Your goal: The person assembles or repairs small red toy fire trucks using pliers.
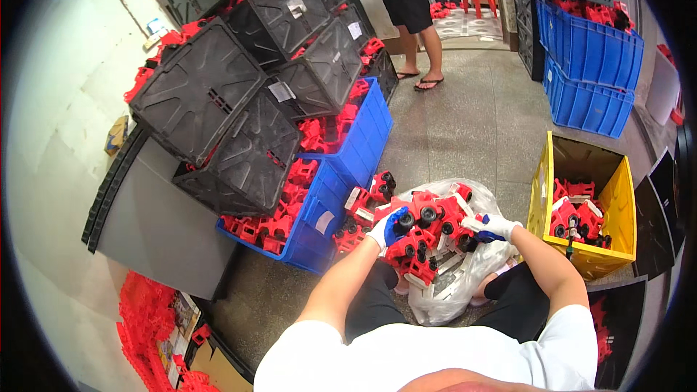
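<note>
A large clear plastic bag [475,192] sits open between my legs, with red toy trucks and white parts heaped in and over it. My left hand [385,229], in a white and blue glove, is closed on a red toy truck [417,236] with black wheels at the left of the heap. On the other side, my right hand [495,227], gloved the same way, has its fingers closed round a white piece [472,223] beside the trucks. The fingertips of both hands are partly hidden. Several more red trucks [356,207] lie on the floor left of the bag.
Blue crates [319,229] full of red trucks stand at left, under stacked black crates [200,91]. A yellow crate [541,196] with trucks is at right. Further back are more blue crates [592,51] and a standing person [414,0] in black shorts.
</note>
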`<state>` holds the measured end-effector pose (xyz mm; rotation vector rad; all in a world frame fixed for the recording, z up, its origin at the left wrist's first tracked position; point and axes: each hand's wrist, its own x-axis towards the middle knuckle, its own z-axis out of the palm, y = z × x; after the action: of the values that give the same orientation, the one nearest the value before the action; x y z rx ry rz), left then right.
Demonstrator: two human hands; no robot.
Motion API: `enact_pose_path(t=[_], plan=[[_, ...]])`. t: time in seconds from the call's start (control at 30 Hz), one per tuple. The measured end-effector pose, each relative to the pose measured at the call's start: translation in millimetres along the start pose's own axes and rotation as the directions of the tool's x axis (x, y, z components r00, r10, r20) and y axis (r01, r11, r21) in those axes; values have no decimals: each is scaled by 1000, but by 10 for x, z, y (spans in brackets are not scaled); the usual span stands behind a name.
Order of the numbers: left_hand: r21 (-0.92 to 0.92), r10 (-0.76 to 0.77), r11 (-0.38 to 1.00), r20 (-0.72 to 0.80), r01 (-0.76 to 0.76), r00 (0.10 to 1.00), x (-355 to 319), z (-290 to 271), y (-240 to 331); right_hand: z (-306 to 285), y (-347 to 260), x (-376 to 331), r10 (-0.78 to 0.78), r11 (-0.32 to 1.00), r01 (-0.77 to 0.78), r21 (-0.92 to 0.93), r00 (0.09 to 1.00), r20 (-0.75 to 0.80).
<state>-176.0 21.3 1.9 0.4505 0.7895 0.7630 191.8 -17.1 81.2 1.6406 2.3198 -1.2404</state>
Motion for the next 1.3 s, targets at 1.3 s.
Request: enact_pose_path(t=[1.3], plan=[[884, 306, 188, 362, -429, 881, 7, 955, -453, 349, 368, -216, -100, 856, 426, 293, 692, -714]])
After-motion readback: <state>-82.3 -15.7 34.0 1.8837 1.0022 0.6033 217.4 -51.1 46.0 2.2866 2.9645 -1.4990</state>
